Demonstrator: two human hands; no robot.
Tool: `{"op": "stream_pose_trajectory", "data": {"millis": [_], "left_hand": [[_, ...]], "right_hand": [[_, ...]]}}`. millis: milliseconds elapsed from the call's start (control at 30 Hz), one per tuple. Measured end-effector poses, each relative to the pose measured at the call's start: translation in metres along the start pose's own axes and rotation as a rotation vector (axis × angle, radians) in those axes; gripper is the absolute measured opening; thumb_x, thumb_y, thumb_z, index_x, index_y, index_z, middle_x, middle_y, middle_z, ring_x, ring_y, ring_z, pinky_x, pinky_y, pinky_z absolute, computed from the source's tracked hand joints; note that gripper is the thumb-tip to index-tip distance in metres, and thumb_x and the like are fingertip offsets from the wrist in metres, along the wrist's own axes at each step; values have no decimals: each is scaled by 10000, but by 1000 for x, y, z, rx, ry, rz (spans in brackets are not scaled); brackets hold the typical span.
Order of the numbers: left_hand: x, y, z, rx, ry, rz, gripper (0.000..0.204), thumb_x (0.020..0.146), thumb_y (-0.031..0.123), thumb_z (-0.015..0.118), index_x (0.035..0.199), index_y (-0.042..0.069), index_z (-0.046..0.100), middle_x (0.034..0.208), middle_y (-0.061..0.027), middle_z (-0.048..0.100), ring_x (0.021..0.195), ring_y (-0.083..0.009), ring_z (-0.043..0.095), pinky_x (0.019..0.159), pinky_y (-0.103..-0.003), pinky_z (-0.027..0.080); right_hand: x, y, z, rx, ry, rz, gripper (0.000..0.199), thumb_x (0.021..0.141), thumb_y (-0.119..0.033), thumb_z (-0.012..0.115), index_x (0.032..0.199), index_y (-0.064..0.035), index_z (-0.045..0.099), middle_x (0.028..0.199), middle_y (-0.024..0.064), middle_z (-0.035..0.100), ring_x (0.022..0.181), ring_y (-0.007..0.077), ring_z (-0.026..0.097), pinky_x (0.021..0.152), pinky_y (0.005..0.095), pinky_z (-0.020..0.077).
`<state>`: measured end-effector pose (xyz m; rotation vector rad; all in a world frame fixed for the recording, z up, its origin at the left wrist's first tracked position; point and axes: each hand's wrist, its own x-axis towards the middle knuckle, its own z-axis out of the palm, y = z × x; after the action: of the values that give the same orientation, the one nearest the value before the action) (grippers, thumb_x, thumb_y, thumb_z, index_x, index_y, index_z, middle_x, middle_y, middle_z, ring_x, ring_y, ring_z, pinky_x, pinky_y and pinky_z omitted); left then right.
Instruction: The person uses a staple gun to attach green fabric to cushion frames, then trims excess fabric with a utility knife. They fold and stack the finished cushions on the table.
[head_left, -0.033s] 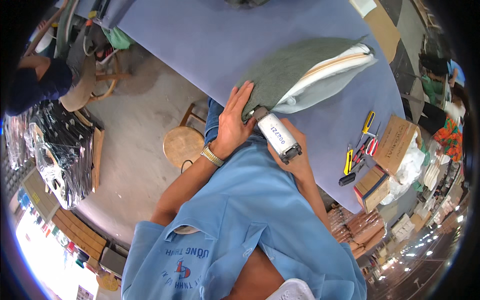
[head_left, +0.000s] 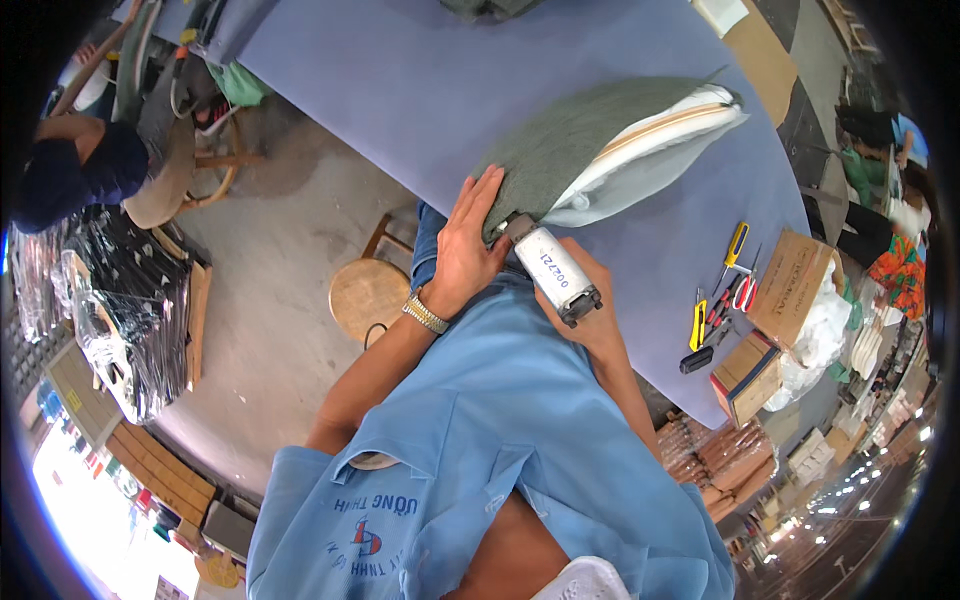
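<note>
Cushion (head_left: 600, 140) lies on the blue table (head_left: 400, 80), near its front edge: soft, light, floppy at the green cover, so it looks best pinned flat near the corner being worked. Left hand (head_left: 465, 245) presses there, fingers spread. Right hand (head_left: 590, 310) is wrapped tight around a grey tool (head_left: 555, 268), nose at the cushion's corner.
</note>
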<state>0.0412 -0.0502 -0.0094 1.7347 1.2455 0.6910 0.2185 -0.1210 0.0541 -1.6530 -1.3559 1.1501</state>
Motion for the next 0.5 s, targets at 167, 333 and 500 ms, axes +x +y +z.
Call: {"op": "stream_pose_trajectory", "data": {"millis": [167, 333, 500], "left_hand": [[8, 3, 1, 31, 5, 10, 882, 790, 66, 845, 1569, 117, 435, 1604, -155, 460, 1484, -442, 400, 1157, -482, 461], [6, 4, 4, 58, 16, 40, 832, 826, 137, 842, 1558, 102, 448, 1582, -170, 485, 1474, -441, 415, 1157, -481, 456], [10, 7, 9, 105, 59, 117, 800, 848, 148, 829, 1551, 77, 453, 1561, -186, 507, 1459, -439, 440, 1135, -466, 479]], "right_hand": [[-11, 8, -17, -11, 67, -130, 390, 774, -153, 814, 1107, -5, 675, 914, 149, 692, 784, 315, 678, 725, 354, 526], [-53, 19, -55, 91, 268, 386, 398, 813, -161, 843, 1104, 56, 680, 948, 179, 712, 830, 281, 700, 770, 364, 536], [-60, 85, -93, -313, 462, 484, 417, 814, -203, 844, 1092, 64, 685, 938, 216, 737, 875, 349, 721, 807, 420, 545]]}}
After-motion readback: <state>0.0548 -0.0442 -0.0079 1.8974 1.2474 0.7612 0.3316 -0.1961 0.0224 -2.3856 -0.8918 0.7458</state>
